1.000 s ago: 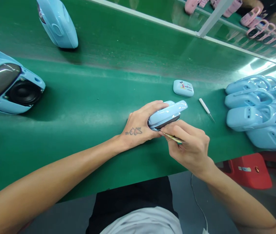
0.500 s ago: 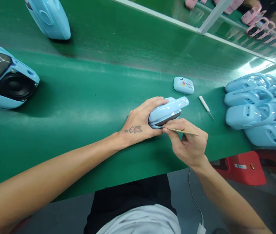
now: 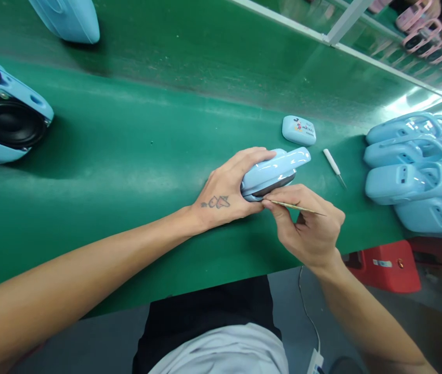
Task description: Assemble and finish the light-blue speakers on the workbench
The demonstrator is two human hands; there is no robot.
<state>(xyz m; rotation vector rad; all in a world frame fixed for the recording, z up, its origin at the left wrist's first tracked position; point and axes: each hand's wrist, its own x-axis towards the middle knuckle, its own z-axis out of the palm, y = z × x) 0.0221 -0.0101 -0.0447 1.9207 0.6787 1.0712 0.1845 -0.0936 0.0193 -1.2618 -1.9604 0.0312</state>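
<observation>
Left hand (image 3: 226, 189) wrapped round the left end of a blue handled unit (image 3: 275, 171), grasping it; the unit lies within that grip, handle uppermost, dark panel toward the person. Right hand (image 3: 309, 223) just beside, near side of the unit, pinching a thin yellowish strip (image 3: 299, 209) at the panel's lower edge. Fingertips hide the strip's end; contact with the seam looks likely, not certain.

Surface: green bench (image 3: 107, 182) under both hands. Well left of the grip, a blue speaker (image 3: 10, 122) with round black cone; beyond it, a blue casing (image 3: 70, 18) cut off by the view. Just past the unit, a small printed blue case (image 3: 299, 130); right of that, a white-handled screwdriver (image 3: 332, 162). Farther right, blue handled shells (image 3: 400, 182) grouped together.

Room: white cable (image 3: 309, 306) below the right hand, red stool (image 3: 392, 265) right of it, pink handled units (image 3: 431, 41) far beyond.
</observation>
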